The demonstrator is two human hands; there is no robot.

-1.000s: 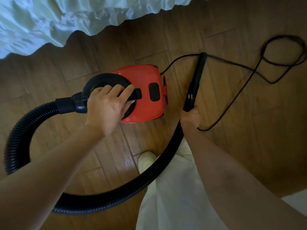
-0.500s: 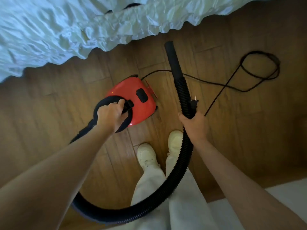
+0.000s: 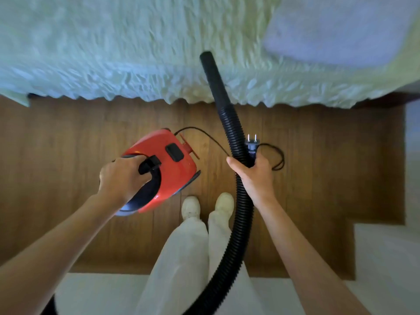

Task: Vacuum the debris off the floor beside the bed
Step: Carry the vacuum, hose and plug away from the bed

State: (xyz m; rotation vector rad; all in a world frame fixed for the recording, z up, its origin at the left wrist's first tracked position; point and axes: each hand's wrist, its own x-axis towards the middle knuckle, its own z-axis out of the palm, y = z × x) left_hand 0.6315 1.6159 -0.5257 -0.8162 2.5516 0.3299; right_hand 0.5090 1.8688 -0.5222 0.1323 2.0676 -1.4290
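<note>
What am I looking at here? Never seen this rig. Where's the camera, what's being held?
No robot: a person wears one wide-angle camera on the head, looking down at their own arms, legs and white shoes. The left hand grips the handle of a small red vacuum cleaner. The right hand holds the black ribbed hose together with the power plug, whose prongs are bare, so it is unplugged. The thin cord loops behind that hand. Below is wooden floor; the hose tip points toward the bed.
</note>
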